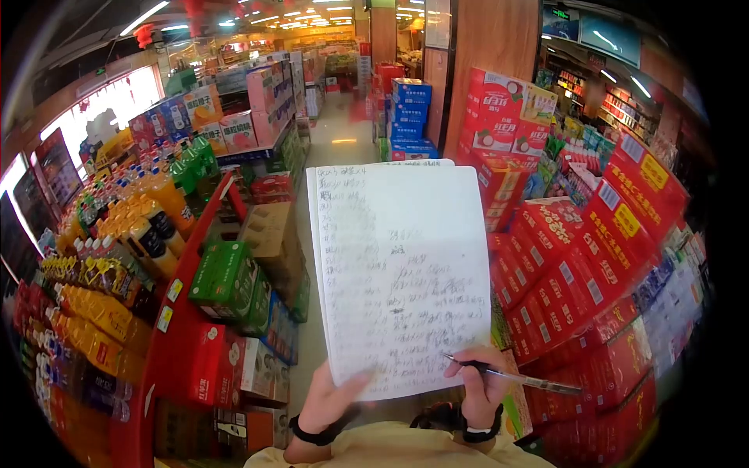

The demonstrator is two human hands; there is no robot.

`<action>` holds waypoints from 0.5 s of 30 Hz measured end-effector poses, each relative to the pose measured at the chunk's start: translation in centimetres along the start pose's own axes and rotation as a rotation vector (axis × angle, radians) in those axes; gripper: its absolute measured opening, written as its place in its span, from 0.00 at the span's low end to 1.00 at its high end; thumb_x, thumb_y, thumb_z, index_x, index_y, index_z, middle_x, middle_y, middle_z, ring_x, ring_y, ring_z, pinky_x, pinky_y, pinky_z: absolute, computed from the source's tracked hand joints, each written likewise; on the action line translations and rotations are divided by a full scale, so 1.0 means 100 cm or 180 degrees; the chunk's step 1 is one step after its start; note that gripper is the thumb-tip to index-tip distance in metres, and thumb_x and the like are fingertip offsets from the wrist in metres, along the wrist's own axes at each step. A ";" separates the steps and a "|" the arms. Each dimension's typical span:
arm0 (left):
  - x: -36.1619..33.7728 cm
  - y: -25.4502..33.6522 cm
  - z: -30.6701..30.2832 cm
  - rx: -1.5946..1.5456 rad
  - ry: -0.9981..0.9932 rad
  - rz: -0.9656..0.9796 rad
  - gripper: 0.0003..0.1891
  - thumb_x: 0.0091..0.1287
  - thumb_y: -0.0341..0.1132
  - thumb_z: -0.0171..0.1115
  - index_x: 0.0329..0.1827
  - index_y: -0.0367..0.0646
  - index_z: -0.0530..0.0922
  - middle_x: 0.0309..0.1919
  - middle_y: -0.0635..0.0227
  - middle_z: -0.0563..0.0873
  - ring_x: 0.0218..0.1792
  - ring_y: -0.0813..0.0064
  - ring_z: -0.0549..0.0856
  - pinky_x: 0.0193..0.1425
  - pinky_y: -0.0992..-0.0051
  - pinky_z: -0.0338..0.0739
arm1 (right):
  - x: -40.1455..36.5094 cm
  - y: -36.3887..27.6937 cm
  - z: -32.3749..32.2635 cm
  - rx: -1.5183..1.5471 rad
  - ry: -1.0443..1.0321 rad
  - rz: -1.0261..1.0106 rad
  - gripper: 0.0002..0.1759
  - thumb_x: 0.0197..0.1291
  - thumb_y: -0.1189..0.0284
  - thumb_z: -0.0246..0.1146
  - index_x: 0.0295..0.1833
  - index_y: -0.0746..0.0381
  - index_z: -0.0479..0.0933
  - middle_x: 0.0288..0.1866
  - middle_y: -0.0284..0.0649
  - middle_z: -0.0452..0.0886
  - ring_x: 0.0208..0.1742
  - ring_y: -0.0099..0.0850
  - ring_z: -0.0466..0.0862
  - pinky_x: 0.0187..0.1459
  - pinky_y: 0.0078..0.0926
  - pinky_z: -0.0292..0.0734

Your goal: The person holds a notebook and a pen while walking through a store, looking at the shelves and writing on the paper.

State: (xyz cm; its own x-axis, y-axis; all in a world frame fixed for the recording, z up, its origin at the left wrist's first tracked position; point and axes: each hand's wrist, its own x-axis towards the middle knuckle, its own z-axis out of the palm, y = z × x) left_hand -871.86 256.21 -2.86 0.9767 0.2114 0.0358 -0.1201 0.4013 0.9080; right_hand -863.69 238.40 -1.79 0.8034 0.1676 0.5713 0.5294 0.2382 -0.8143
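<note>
A white notebook (449, 203) stands open in front of me, its page filled with handwritten lines at the left and lower part. My left hand (334, 399) grips its lower left corner, thumb over the page and the other fingers hidden behind the paper. At the lower right edge, my right hand (481, 378) pinches a pen (538, 382) between thumb and fingers. The pen's tip lies right at the written lines near the page's bottom, and its clear barrel points off to the right. Dark bands circle both wrists.
A shelf of drink bottles (101, 312) with a red edge runs along my left, above green cartons (226, 281) and red cartons (211, 363). Stacked red boxes (562, 281) rise on my right. An aisle floor (335, 132) leads ahead past blue boxes (409, 117).
</note>
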 end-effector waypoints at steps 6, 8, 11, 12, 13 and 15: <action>0.097 0.013 -0.045 0.0061 -0.0099 0.0071 0.18 0.59 0.28 0.53 0.52 0.31 0.64 0.38 0.61 0.77 0.29 0.77 0.77 0.25 0.80 0.73 | 0.078 0.063 0.037 -0.0494 -0.0197 -0.0182 0.05 0.47 0.78 0.59 0.33 0.66 0.76 0.20 0.36 0.75 0.17 0.21 0.66 0.20 0.16 0.57; 0.129 0.028 -0.062 0.0137 -0.0088 0.0130 0.18 0.59 0.28 0.53 0.52 0.31 0.64 0.38 0.61 0.78 0.29 0.78 0.77 0.25 0.80 0.73 | 0.107 0.084 0.055 -0.0614 -0.0277 -0.0267 0.06 0.45 0.79 0.60 0.32 0.65 0.76 0.21 0.36 0.75 0.16 0.22 0.65 0.20 0.17 0.56; 0.182 0.043 -0.094 0.0194 0.0058 0.0437 0.17 0.60 0.28 0.53 0.51 0.31 0.65 0.38 0.61 0.78 0.28 0.78 0.77 0.26 0.80 0.72 | 0.156 0.110 0.092 -0.0582 -0.0302 -0.0393 0.07 0.44 0.79 0.60 0.32 0.64 0.77 0.21 0.35 0.75 0.16 0.24 0.65 0.20 0.18 0.56; 0.198 0.051 -0.105 0.0183 0.0027 0.0431 0.17 0.60 0.28 0.52 0.51 0.31 0.65 0.38 0.61 0.78 0.28 0.78 0.77 0.26 0.80 0.72 | 0.172 0.119 0.104 -0.0539 -0.0313 -0.0432 0.07 0.44 0.79 0.60 0.33 0.63 0.77 0.21 0.35 0.75 0.16 0.24 0.65 0.20 0.18 0.57; 0.213 0.059 -0.115 0.0171 0.0003 0.0426 0.17 0.60 0.28 0.52 0.51 0.32 0.65 0.38 0.61 0.78 0.28 0.78 0.77 0.26 0.80 0.72 | 0.186 0.127 0.115 -0.0506 -0.0327 -0.0421 0.07 0.44 0.79 0.60 0.33 0.64 0.77 0.22 0.36 0.75 0.17 0.24 0.67 0.21 0.18 0.58; 0.239 0.072 -0.133 0.0113 0.0084 0.0415 0.17 0.60 0.27 0.52 0.51 0.32 0.65 0.38 0.60 0.78 0.28 0.78 0.77 0.26 0.80 0.72 | 0.211 0.147 0.136 -0.0466 -0.0321 -0.0448 0.07 0.44 0.79 0.60 0.33 0.64 0.76 0.23 0.38 0.75 0.18 0.25 0.68 0.22 0.18 0.59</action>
State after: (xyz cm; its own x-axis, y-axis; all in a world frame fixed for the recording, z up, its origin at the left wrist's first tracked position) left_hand -851.70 276.00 -1.06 0.9482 0.2834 0.1437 -0.2388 0.3373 0.9106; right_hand -842.65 258.45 -0.28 0.6915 0.2391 0.6816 0.6740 0.1258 -0.7279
